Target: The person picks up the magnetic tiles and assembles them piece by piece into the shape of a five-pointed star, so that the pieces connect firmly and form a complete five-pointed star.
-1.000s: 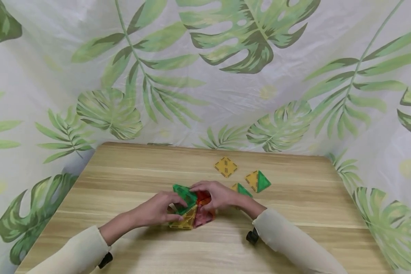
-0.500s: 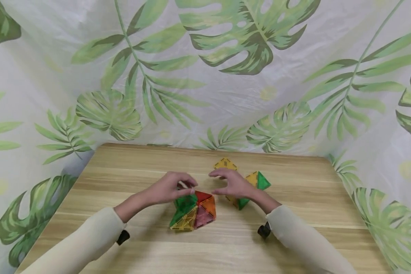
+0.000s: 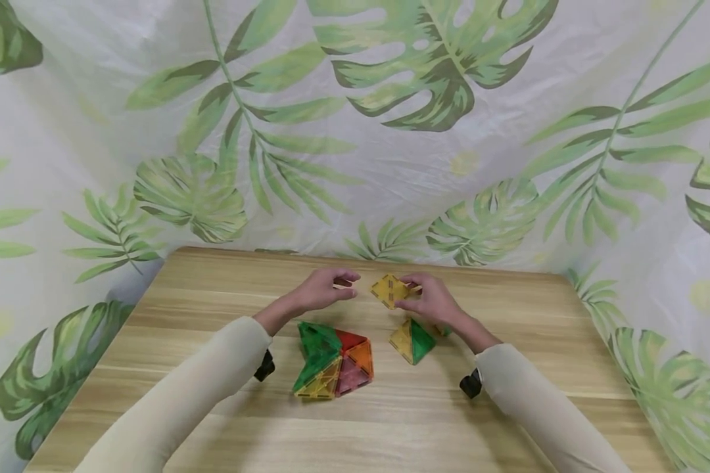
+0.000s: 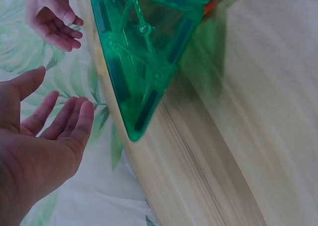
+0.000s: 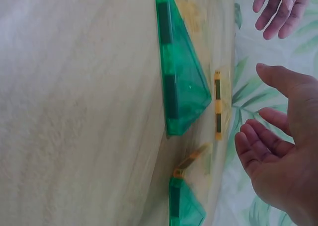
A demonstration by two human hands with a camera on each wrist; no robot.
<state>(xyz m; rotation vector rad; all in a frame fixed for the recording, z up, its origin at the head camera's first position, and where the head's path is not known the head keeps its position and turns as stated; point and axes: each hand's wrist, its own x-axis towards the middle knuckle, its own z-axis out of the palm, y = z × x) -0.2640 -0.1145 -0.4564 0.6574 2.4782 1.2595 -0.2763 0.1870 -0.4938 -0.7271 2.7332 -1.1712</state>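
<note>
A cluster of see-through magnetic tiles stands raised on the table, with green (image 3: 318, 351), red (image 3: 350, 339), orange (image 3: 363, 357), purple (image 3: 353, 376) and yellow (image 3: 319, 382) triangles joined around a middle point. Beyond the cluster, my left hand (image 3: 319, 290) hovers with fingers loosely bent and nothing in them. My right hand (image 3: 436, 305) is at the right side of a yellow tile piece (image 3: 386, 290), thumb and fingers apart; whether it touches the piece I cannot tell. In the right wrist view the right hand (image 5: 285, 151) looks relaxed, beside the yellow piece (image 5: 218, 104).
A yellow-and-green tile piece (image 3: 413, 341) lies right of the cluster. Another such piece (image 3: 443, 330) is mostly hidden under my right hand. The wooden table (image 3: 509, 407) ends at a leaf-print cloth (image 3: 390, 164) behind.
Both hands have left the cluster. The left moved forward above it; the right moved forward and right to the yellow piece. The cluster now stays without a hand on it.
</note>
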